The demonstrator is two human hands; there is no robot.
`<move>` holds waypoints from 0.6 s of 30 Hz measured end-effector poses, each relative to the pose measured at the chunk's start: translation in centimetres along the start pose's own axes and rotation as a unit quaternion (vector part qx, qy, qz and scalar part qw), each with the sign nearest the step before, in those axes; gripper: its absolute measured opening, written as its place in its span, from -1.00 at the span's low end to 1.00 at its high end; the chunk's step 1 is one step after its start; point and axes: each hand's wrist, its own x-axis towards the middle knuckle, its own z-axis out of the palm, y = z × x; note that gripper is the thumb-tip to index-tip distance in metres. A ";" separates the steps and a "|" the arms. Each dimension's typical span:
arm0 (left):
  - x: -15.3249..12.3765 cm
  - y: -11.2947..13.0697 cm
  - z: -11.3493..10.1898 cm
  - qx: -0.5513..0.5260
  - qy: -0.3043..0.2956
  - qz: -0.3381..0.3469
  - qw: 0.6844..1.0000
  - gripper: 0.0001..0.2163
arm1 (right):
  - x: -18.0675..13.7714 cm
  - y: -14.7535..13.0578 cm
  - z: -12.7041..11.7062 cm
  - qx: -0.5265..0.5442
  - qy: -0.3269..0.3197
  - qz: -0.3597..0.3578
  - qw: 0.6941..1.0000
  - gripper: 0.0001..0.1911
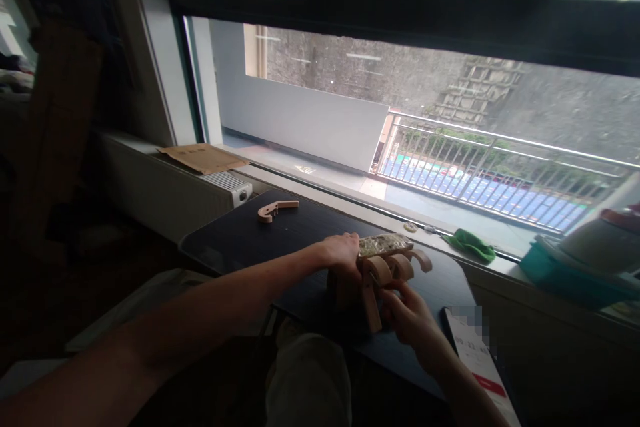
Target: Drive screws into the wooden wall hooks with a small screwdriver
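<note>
Near the table's front edge stands a wooden assembly (pixel 380 271) with several curved, hook-shaped pieces along its side. On its top sits a mottled grey-green slab (pixel 384 246) with a shiny clear wrapping. My left hand (pixel 344 255) is closed around the assembly's left end, its fingertips partly hidden behind it. My right hand (pixel 407 313) pinches at the underside of the curved pieces, beside a straight wooden leg (pixel 371 307) that slants downward. Whatever lies between the right fingertips is too dark to make out. A loose curved wooden piece (pixel 277 209) with small metal pins lies farther back on the table.
The dark table (pixel 315 227) stands against the window sill. A phone (pixel 477 353) lies at the right. On the sill are a green cloth (pixel 470 245), a small round item (pixel 411 227) and a teal basin (pixel 565 273). A brown envelope (pixel 204 157) rests on the radiator (pixel 170 190).
</note>
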 end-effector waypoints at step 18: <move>0.2 -0.4 -0.3 -0.020 -0.012 -0.006 1.000 -0.23 | -0.7 -0.9 -1.1 -0.557 0.127 -0.321 0.755 -0.81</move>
